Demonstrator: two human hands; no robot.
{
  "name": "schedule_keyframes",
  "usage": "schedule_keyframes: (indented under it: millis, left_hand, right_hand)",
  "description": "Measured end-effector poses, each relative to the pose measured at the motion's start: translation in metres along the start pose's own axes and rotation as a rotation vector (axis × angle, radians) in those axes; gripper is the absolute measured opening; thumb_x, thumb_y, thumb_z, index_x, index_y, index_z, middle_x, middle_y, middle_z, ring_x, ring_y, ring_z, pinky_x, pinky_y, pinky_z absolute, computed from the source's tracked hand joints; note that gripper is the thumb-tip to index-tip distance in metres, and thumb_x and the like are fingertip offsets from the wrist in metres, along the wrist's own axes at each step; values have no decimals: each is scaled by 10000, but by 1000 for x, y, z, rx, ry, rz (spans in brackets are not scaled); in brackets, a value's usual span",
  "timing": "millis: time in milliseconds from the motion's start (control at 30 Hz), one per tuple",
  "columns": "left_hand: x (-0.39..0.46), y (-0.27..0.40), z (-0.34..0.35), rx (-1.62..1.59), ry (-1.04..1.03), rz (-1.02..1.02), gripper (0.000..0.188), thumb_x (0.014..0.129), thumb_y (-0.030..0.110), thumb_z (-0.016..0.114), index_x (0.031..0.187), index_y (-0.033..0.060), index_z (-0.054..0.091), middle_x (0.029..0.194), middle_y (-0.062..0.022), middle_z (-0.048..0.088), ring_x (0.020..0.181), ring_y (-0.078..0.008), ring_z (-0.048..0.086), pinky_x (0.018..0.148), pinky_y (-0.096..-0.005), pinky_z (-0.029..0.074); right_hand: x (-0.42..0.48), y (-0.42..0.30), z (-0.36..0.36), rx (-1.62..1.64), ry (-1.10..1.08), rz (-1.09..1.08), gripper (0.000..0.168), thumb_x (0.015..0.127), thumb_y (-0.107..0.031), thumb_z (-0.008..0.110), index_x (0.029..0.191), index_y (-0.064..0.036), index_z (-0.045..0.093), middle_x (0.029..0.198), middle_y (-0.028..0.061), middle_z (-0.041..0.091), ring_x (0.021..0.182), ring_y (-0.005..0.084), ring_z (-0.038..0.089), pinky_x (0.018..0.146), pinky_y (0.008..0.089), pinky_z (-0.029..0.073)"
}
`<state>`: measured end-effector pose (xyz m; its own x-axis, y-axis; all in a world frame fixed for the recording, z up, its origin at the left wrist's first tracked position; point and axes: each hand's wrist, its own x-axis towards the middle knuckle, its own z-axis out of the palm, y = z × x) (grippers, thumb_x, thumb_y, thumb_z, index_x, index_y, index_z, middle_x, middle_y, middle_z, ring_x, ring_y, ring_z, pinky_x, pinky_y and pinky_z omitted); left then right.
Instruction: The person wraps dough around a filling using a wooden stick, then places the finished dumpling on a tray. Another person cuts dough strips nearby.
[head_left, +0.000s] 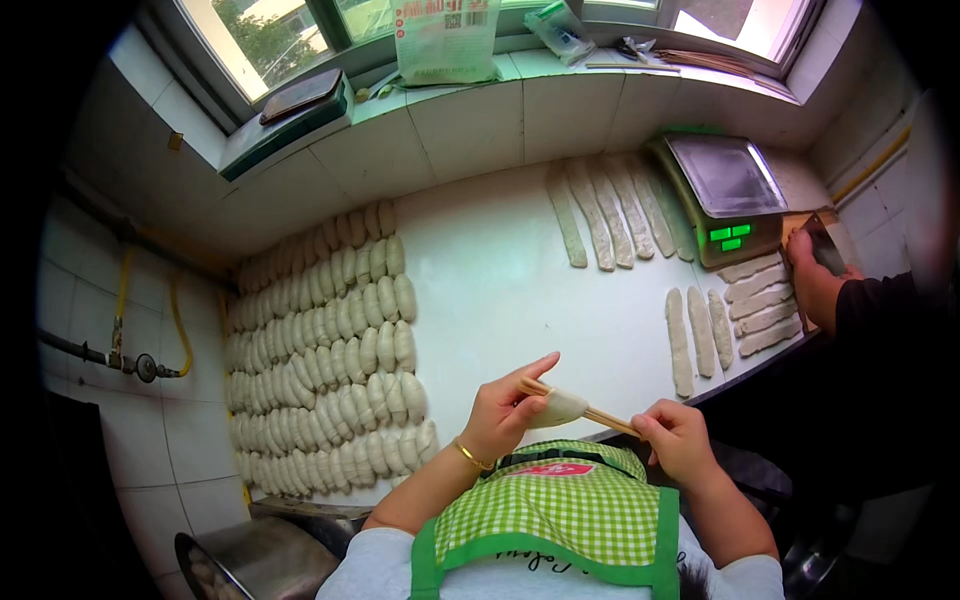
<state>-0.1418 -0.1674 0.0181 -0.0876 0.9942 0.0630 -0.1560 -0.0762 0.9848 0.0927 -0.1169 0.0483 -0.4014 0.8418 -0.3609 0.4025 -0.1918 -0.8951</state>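
A pair of wooden chopsticks (611, 421) is held at a slant between my two hands, with pale dough (559, 409) wrapped around its middle. My left hand (506, 409) grips the upper left end, index finger stretched out. My right hand (671, 439) pinches the lower right end between thumb and fingers. Rows of rolled dough pieces (330, 364) fill the left side of the white worktop (487, 285). Flat dough strips (679, 341) lie at the right, nearest my right hand, and longer strips (600, 214) lie near the back wall.
A digital scale (724, 195) stands at the back right. Beside it, a co-worker's hand (814, 277) is at a broad metal blade (825, 244). A metal pot (259, 559) stands at the lower left. A plastic sack (448, 45) and a box (292, 124) rest on the windowsill.
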Motion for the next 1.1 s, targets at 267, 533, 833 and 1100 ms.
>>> schedule_keyframes:
  millis: [267,533,833,1100]
  left_hand:
    - [10,0,0,-154,90,-44,382,812,312,595,980,-31,595,778,-21,575,693,-64,500,627,-202,416]
    - [1,-2,4,-69,93,-87,268,818,236,599,918,-12,615,770,-16,584,674,-60,513,593,-192,431]
    - [-32,3,15,-108,3,141,327,866,311,517,940,11,622,690,25,519,561,-26,397,499,-169,316]
    - [-86,25,62,-113,-21,51,368,865,310,517,1063,3,566,783,4,566,634,-32,447,563,-165,371]
  right_hand:
    - [0,-4,6,-330,75,-439,92,830,-106,542,802,-18,544,607,25,513,434,76,442,400,207,401]
    - [-17,11,22,96,-154,79,155,834,-148,556,815,6,556,697,25,555,553,83,481,506,224,415]
    - [-57,-4,8,391,-420,381,160,859,-128,509,807,21,539,644,37,541,540,74,459,490,210,396]
    - [-104,23,-14,-7,-186,-168,144,834,-132,556,838,11,544,673,20,535,541,81,454,494,209,393]
